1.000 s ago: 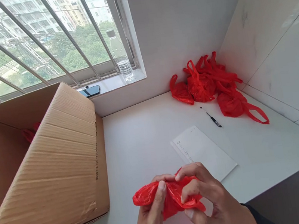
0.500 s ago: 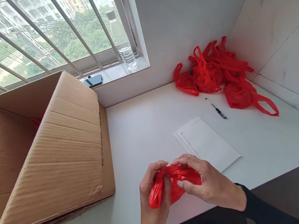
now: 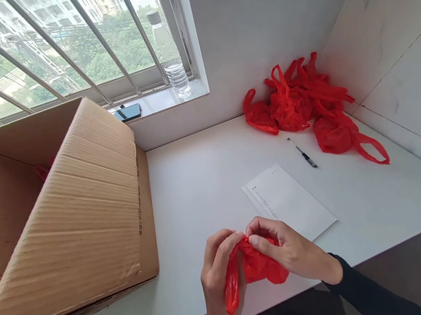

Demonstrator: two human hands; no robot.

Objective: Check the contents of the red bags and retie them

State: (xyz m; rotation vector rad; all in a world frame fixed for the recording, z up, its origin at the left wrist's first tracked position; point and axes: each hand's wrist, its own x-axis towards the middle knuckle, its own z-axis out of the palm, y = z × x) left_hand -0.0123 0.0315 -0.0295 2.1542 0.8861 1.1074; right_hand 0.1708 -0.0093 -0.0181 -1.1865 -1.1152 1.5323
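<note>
Both hands grip one crumpled red plastic bag (image 3: 262, 266) close to the front edge of the white table (image 3: 187, 188). My left hand (image 3: 219, 276) is closed round the bag's gathered left part, and a loop of it hangs below the fingers. My right hand (image 3: 278, 245) pinches the top of the bag between thumb and fingers, right beside the left fingertips. Whatever the bag contains is hidden. Just behind the hands lie sheets of white paper (image 3: 293, 203) with a line of print.
A large open cardboard box (image 3: 83, 209) stands at the left, with something red inside. Several red plastic bags (image 3: 294, 104) are heaped in the back right corner. A pen (image 3: 302, 153) lies near them. On the windowsill are a water bottle (image 3: 172, 62) and a phone (image 3: 129, 112).
My right hand has closed from a looser hold into a pinch at the bag's top. The bag hangs lower, and my left hand has shifted slightly right.
</note>
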